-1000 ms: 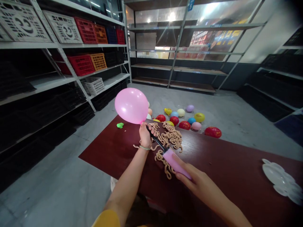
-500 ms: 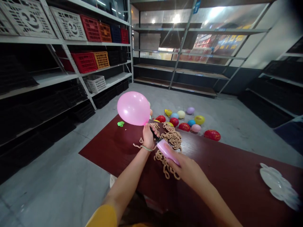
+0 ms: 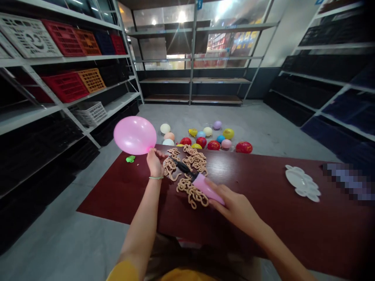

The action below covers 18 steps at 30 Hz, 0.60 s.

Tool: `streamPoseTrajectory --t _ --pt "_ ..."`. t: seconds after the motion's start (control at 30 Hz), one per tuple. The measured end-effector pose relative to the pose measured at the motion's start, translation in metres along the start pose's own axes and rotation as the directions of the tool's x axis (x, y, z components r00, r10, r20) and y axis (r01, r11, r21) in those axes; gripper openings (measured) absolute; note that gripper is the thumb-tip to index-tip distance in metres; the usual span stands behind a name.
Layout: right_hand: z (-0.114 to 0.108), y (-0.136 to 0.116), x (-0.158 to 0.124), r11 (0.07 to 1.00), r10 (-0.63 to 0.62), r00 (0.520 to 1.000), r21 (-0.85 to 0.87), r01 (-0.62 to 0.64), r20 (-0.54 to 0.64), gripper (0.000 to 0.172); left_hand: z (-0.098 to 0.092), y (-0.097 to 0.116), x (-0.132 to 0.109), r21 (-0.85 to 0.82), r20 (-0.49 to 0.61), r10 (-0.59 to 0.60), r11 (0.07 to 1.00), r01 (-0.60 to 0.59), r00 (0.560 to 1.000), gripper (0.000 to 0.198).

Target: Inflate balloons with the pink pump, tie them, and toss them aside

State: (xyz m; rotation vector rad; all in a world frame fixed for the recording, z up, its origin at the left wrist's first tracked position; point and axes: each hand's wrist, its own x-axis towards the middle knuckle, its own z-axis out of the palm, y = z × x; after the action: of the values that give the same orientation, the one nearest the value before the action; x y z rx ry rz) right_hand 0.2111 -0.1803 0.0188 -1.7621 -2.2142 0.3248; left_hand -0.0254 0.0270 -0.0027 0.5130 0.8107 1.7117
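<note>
An inflated pink balloon (image 3: 134, 135) is pinched at its neck by my left hand (image 3: 155, 164), over the table's far left part. My right hand (image 3: 231, 201) wraps round the pink barrel of a balloon pump (image 3: 206, 188). The pump's black nozzle end points up and left toward my left hand, apart from the balloon. Beneath the pump lies a tangled heap of long tan balloons or cords (image 3: 195, 160) whose exact kind I cannot make out. A small bright green balloon (image 3: 130, 159), limp, rests left of my left hand.
A dark red-brown table (image 3: 252, 218) spans the front. White scalloped plates (image 3: 303, 181) lie at its right, near a pixelated object (image 3: 348, 181). Several coloured balloons (image 3: 213, 145) rest on the floor beyond. Shelves with crates (image 3: 67, 84) line the left side.
The pump's nozzle has come away from the balloon's neck, leaving a gap between my hands. The balloon stays in my left hand. The view has turned to the right.
</note>
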Motion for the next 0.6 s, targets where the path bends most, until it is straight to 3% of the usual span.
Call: streamPoseTrajectory --t 0.1,0.2,0.4,0.6 --pt "-0.008 0.024 -0.002 0.991 0.131 0.986 -0.004 -0.132 -0.099 0.065 0.001 0.007 0.0 0.083 0.06 0.018 0.996 -0.023 0.998 0.018" --pt "-0.008 0.042 0.013 0.98 0.168 0.979 -0.086 -0.178 -0.119 0.066 0.007 0.011 -0.005 0.129 0.123 0.043 0.99 -0.058 0.992 0.02" --pt "0.01 0.051 0.071 0.981 -0.016 0.983 -0.194 -0.02 -0.183 0.058 0.008 0.016 -0.008 0.258 0.218 0.131 0.948 -0.187 0.967 0.026" --pt "0.039 0.04 0.109 0.963 -0.131 0.971 -0.26 0.077 -0.198 0.054 -0.02 0.016 -0.011 0.447 0.322 0.143 0.848 -0.283 0.936 0.031"
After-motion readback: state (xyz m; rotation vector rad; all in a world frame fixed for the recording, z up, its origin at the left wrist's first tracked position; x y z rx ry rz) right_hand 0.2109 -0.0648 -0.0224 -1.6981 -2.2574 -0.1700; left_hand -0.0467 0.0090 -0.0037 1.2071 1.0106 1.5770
